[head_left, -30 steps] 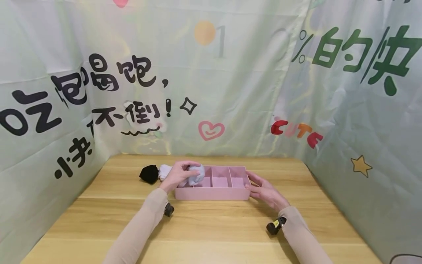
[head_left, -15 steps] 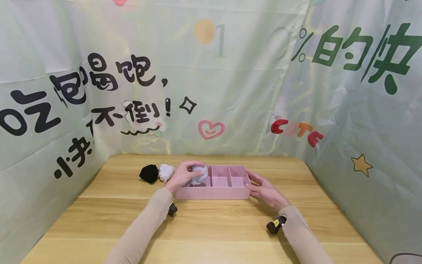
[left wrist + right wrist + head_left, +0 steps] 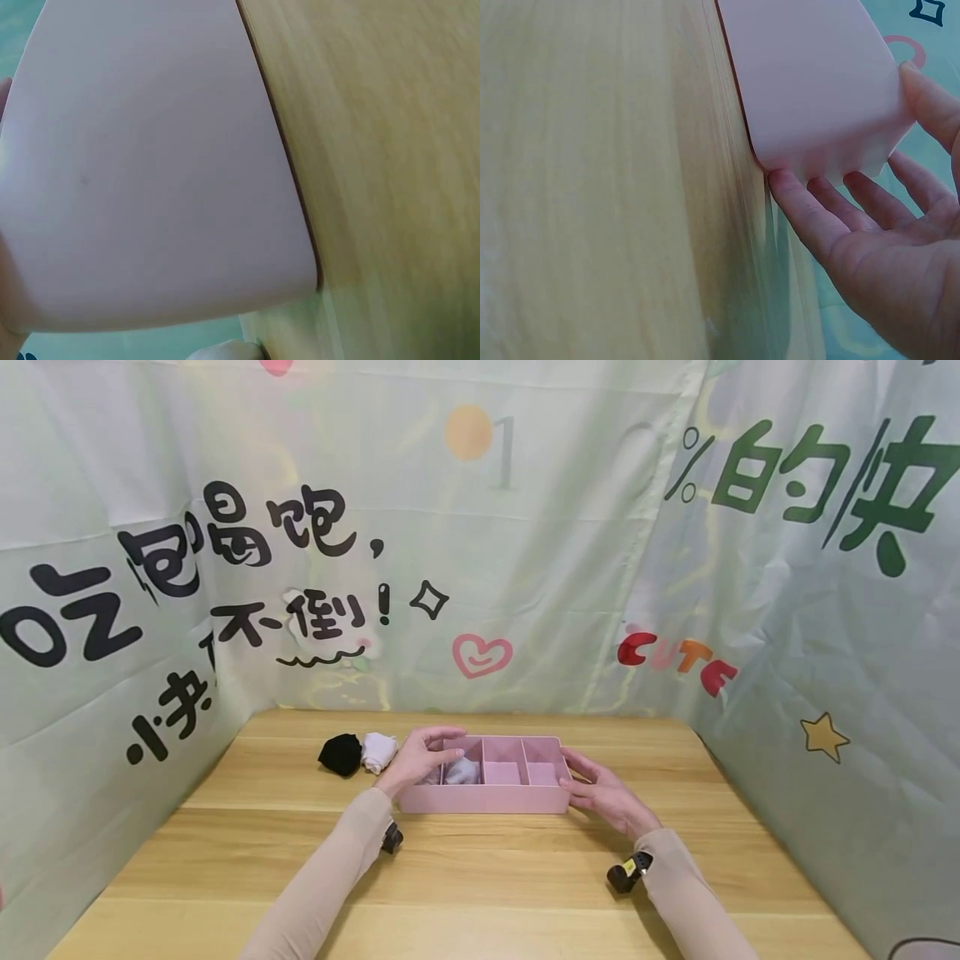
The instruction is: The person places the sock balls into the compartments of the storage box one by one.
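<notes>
A long pink divided box (image 3: 483, 800) sits on the table, its compartments in a row. In its second compartment from the left lies a balled-up grey-blue cloth (image 3: 462, 771). My left hand (image 3: 414, 762) is over the box's left end, fingers extended above that cloth and no longer round it. Partly hidden under this hand, a greyish cloth bundle (image 3: 431, 777) fills the leftmost compartment. My right hand (image 3: 609, 799) touches the box's right end; in the right wrist view its spread fingertips (image 3: 781, 178) rest against the end wall. The two right compartments hold nothing visible.
Left of the box, a black balled-up cloth (image 3: 341, 755) and a white one (image 3: 378, 752) lie side by side on the wooden table (image 3: 480, 877). Printed fabric curtains (image 3: 555, 568) stand around the back and sides.
The grey-blue cloth, gripped in my left hand earlier, has gone down into the second compartment and been let go. My left hand moved slightly right first. My right hand stays at the box.
</notes>
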Action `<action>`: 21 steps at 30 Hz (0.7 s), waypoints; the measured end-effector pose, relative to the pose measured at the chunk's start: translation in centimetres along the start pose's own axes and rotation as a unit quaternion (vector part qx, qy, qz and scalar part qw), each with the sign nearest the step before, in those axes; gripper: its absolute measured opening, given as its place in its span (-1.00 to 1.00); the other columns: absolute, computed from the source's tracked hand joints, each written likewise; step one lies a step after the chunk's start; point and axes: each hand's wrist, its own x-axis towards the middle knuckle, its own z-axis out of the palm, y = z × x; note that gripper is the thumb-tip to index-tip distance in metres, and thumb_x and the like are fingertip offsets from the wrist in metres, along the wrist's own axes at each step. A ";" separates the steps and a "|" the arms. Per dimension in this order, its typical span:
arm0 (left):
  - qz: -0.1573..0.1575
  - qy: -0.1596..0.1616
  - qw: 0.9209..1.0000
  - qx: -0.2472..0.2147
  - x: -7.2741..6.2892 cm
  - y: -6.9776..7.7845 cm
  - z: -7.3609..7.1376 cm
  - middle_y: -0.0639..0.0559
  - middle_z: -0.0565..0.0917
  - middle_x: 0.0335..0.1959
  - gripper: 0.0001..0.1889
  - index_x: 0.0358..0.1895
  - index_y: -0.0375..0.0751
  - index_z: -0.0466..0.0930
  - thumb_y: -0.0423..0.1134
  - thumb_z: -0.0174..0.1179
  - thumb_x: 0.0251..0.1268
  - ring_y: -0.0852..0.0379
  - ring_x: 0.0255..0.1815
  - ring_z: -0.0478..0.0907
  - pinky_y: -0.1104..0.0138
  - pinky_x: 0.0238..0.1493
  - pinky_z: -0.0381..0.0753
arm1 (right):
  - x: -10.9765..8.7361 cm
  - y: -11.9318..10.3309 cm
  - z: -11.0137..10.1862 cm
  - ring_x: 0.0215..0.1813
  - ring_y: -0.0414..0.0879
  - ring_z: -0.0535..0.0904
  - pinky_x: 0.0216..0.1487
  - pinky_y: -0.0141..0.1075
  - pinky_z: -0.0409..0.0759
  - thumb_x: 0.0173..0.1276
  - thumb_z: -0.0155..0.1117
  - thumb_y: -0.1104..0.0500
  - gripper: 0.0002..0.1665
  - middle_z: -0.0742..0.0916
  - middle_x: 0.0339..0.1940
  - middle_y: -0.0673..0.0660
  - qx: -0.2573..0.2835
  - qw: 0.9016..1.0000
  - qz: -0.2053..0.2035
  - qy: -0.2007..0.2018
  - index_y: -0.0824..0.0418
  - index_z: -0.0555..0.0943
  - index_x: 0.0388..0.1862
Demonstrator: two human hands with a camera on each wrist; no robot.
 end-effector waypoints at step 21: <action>-0.001 0.001 1.000 0.004 0.0 -0.7 -0.2 -0.18 0.66 0.12 -0.61 0.13 -0.28 0.61 -0.22 0.33 0.27 -0.02 0.08 0.61 0.34 -0.03 0.60 | 0.0 -0.1 0.1 0.46 0.22 0.27 0.23 -0.16 0.56 0.47 0.14 0.31 -0.15 0.03 0.63 0.26 0.006 1.000 0.003 0.004 0.12 -0.01 0.61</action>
